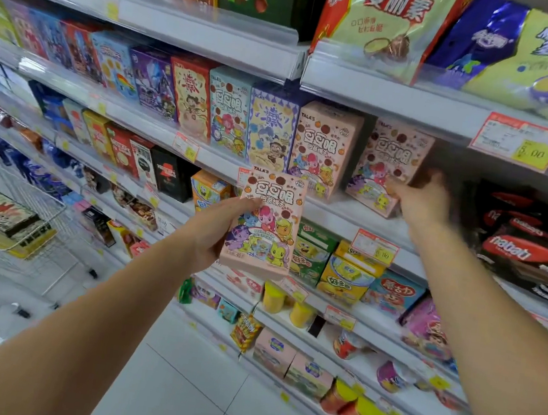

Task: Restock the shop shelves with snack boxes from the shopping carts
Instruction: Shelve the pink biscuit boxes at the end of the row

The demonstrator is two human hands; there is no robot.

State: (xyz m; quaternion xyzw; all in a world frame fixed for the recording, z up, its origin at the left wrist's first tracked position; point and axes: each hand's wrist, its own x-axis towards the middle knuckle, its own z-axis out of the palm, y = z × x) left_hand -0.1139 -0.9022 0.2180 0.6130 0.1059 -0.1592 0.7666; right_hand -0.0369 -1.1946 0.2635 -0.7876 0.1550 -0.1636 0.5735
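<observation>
**Two pink boxes at the biscuit shelf**

From the head view we saw the left hand (212,234) raised in front of the shelving, its fingers and thumb wrapped round the left side of a pink snack box (265,223). That box stood upright in the air, its cartoon front facing us, just below and in front of the shelf (341,213) that carried the same brand.

Farther right, we found the right hand (422,198) reaching to that shelf. It was blurred, but its thumb lay on the front and its fingers curled behind the lower right edge of a tilted pink box (388,166), so it held that box. The box leaned to the right, with its bottom on the shelf. Just left of it stood an upright pink box (323,148) of the same kind, at the right end of a row of colourful boxes.

Above the right hand we noted a red and yellow price tag (518,142) on the rail of the shelf above.

At the far left, on the white floor (192,387), we saw a wire shopping cart (43,194) with flat boxes (2,213) lying inside it.
</observation>
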